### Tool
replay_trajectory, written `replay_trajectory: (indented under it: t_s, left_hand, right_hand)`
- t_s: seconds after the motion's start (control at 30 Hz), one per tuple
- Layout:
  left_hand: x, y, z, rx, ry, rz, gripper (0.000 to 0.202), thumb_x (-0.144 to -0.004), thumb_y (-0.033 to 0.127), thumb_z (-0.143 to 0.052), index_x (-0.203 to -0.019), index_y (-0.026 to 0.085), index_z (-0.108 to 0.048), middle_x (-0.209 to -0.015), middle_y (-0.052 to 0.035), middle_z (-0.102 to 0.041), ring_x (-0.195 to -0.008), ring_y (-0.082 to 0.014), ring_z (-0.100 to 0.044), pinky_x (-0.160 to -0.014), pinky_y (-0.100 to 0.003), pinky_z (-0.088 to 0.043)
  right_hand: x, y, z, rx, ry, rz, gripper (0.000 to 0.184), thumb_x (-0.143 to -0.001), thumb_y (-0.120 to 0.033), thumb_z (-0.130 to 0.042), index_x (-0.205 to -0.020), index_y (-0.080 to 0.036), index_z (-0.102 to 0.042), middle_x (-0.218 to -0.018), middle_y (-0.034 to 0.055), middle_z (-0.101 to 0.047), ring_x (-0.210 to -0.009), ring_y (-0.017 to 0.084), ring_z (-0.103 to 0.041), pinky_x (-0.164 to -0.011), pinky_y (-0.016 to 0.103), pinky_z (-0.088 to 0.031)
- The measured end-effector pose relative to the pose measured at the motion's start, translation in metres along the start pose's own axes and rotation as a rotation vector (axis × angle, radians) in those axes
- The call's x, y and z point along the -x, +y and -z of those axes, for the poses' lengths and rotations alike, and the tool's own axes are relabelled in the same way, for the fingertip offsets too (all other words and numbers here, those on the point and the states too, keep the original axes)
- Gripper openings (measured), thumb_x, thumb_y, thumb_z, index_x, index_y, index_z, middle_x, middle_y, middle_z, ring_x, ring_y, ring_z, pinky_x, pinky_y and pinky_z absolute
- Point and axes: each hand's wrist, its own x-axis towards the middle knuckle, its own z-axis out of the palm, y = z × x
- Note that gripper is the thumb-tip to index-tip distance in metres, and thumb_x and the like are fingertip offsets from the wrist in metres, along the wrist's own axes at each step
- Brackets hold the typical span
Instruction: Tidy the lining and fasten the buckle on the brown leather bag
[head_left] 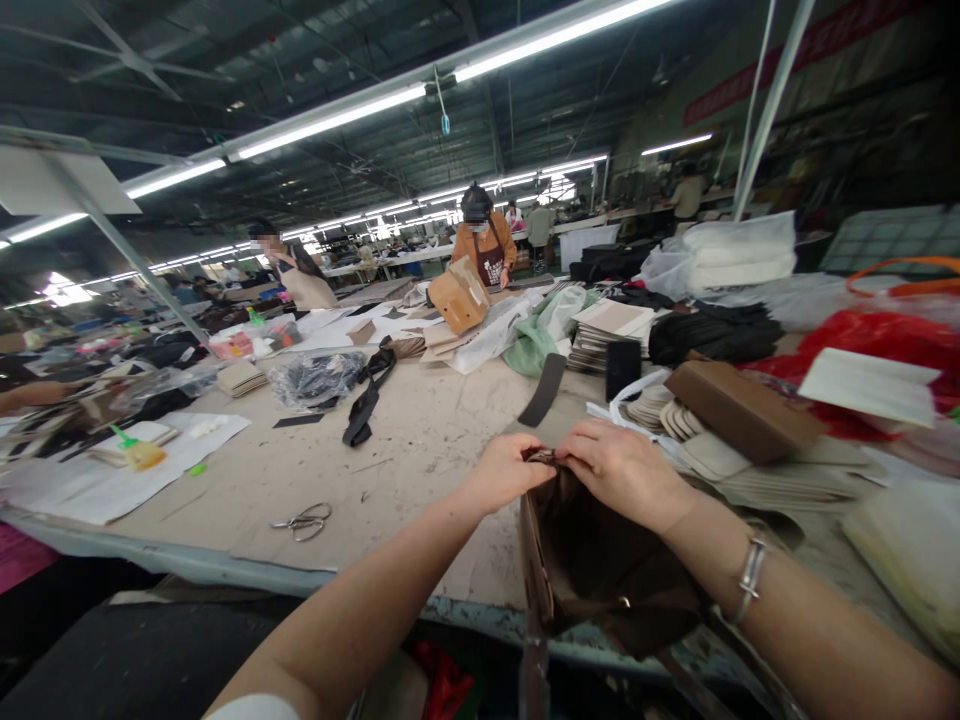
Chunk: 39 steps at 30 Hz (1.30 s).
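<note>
A dark brown leather bag [600, 570] stands at the near edge of the worktable [420, 450], its top held between both hands. My left hand [508, 468] is closed in a pinch on the bag's top edge from the left. My right hand [626, 470], with a silver bracelet on its wrist, is closed on the same top edge from the right. The fingertips of both hands meet at a small dark fitting at the bag's top. The bag's lower part hangs over the table edge.
Scissors [304, 521] lie left of my arms. A black strap [366, 400], a glue bottle [135, 450] and cut pieces lie farther left. A brown box [739, 408] and stacked beige pieces [780, 470] sit right. Two people [486, 240] work at the far side.
</note>
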Motion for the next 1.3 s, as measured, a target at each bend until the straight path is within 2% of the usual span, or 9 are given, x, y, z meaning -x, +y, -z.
replay_trajectory:
  t_s: [0.13, 0.23, 0.33, 0.47, 0.57, 0.67, 1.0, 1.17, 1.3]
  left_hand:
    - [0.003, 0.003, 0.004, 0.105, -0.079, -0.022, 0.033, -0.067, 0.033, -0.070, -0.092, 0.011, -0.068, -0.081, -0.0030, -0.065, -0.073, -0.0137, -0.055, -0.067, -0.024, -0.042]
    - [0.001, 0.005, 0.012, 0.078, -0.114, -0.043, 0.034, -0.075, 0.041, -0.063, -0.091, 0.011, -0.070, -0.080, -0.0036, -0.066, -0.072, -0.0132, -0.055, -0.068, -0.024, -0.042]
    - [-0.007, 0.010, 0.022, -0.066, -0.121, -0.039, 0.033, -0.077, 0.041, -0.059, -0.082, 0.011, -0.072, -0.070, -0.0023, -0.064, -0.065, -0.0127, -0.053, -0.061, -0.024, -0.040]
    - [-0.022, 0.029, 0.031, -0.352, -0.194, -0.068, 0.019, -0.070, 0.029, -0.062, -0.073, 0.014, -0.073, -0.062, -0.0004, -0.062, -0.062, -0.0125, -0.052, -0.056, -0.023, -0.037]
    - [-0.028, 0.045, 0.031, -0.541, -0.212, -0.079, 0.015, -0.066, 0.023, -0.060, -0.064, 0.015, -0.072, -0.054, 0.0009, -0.057, -0.057, -0.0120, -0.049, -0.051, -0.024, -0.033]
    - [-0.030, 0.053, 0.027, -0.638, -0.189, -0.077, 0.017, -0.065, 0.026, -0.059, -0.060, 0.015, -0.071, -0.048, 0.0013, -0.052, -0.054, -0.0121, -0.046, -0.049, -0.025, -0.030]
    - [-0.032, 0.043, 0.014, -0.534, -0.056, -0.009, 0.018, -0.062, 0.030, -0.059, -0.059, 0.016, -0.068, -0.048, 0.0020, -0.049, -0.052, -0.0117, -0.044, -0.046, -0.025, -0.027]
    - [-0.033, 0.037, 0.010, -0.463, -0.049, -0.027, 0.017, -0.064, 0.027, -0.056, -0.061, 0.015, -0.068, -0.052, 0.0013, -0.052, -0.055, -0.0116, -0.045, -0.048, -0.024, -0.029]
    - [-0.025, 0.031, 0.013, -0.430, -0.095, -0.112, 0.020, -0.072, 0.026, -0.052, -0.064, 0.014, -0.067, -0.055, 0.0017, -0.051, -0.056, -0.0108, -0.044, -0.050, -0.023, -0.030]
  right_hand:
    - [-0.001, 0.004, -0.001, -0.098, -0.008, 0.042, 0.015, -0.087, -0.014, -0.055, -0.080, -0.020, -0.067, -0.081, 0.0029, -0.060, -0.078, 0.016, -0.054, -0.067, 0.027, -0.039]
    - [0.000, 0.009, -0.002, -0.152, 0.005, 0.063, 0.016, -0.087, -0.013, -0.054, -0.081, -0.020, -0.067, -0.080, 0.0032, -0.059, -0.078, 0.016, -0.054, -0.068, 0.026, -0.039]
    - [-0.001, 0.011, -0.004, -0.177, 0.017, 0.067, 0.017, -0.088, -0.014, -0.054, -0.081, -0.020, -0.068, -0.079, 0.0029, -0.058, -0.077, 0.016, -0.053, -0.067, 0.026, -0.039]
    - [-0.003, 0.011, -0.006, -0.182, 0.010, 0.051, 0.017, -0.087, -0.014, -0.054, -0.081, -0.020, -0.069, -0.078, 0.0032, -0.058, -0.077, 0.016, -0.052, -0.065, 0.025, -0.038]
    - [-0.003, 0.010, -0.007, -0.176, 0.006, 0.025, 0.015, -0.085, -0.011, -0.055, -0.081, -0.019, -0.068, -0.079, 0.0030, -0.057, -0.077, 0.016, -0.052, -0.065, 0.025, -0.037]
    - [-0.004, 0.009, -0.006, -0.168, 0.008, 0.023, 0.013, -0.083, -0.010, -0.056, -0.077, -0.017, -0.065, -0.078, 0.0032, -0.056, -0.075, 0.016, -0.051, -0.064, 0.025, -0.036]
    - [-0.004, 0.016, -0.004, -0.167, -0.067, 0.086, 0.013, -0.084, -0.012, -0.055, -0.076, -0.018, -0.063, -0.077, 0.0026, -0.056, -0.073, 0.016, -0.050, -0.073, 0.030, -0.034]
    - [-0.003, 0.017, 0.000, -0.227, -0.103, 0.077, 0.013, -0.082, -0.010, -0.055, -0.076, -0.019, -0.064, -0.075, 0.0014, -0.056, -0.072, 0.015, -0.050, -0.071, 0.029, -0.034]
    - [-0.003, 0.017, -0.002, -0.253, -0.057, -0.013, 0.010, -0.081, -0.010, -0.055, -0.079, -0.018, -0.061, -0.078, 0.0018, -0.056, -0.073, 0.015, -0.050, -0.067, 0.027, -0.035]
